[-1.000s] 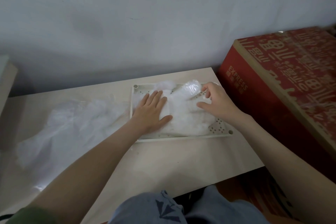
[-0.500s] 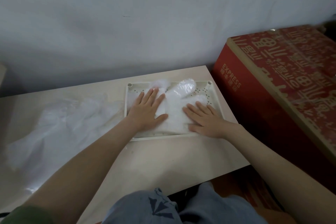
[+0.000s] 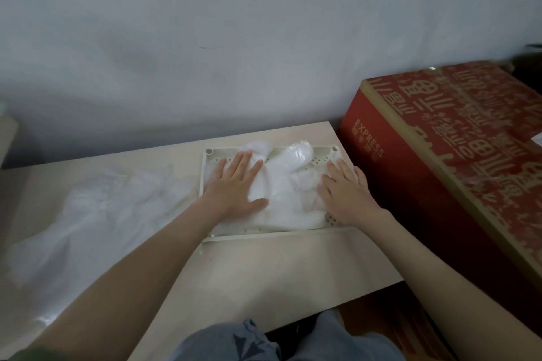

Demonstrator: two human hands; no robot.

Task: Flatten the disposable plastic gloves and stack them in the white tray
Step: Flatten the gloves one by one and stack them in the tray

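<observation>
1. Progress: the task appears partly done. A stack of gloves [image 3: 286, 202] lies in the white tray [image 3: 265, 235]. A crumpled heap of gloves [image 3: 96, 214] lies on the desk [image 3: 264, 278], left of the tray, not yet flattened or stacked.
2. Hands: the left hand [image 3: 234, 184] and right hand [image 3: 346, 193] lie flat with fingers spread, palms pressing the stack at its left and right sides.
3. Tray contents: gloves only. Two puffed glove fingers rise at the far rim, so the top layer seems not fully flat.
4. Surroundings: a red box [image 3: 440, 155] stands just right of the desk.
</observation>
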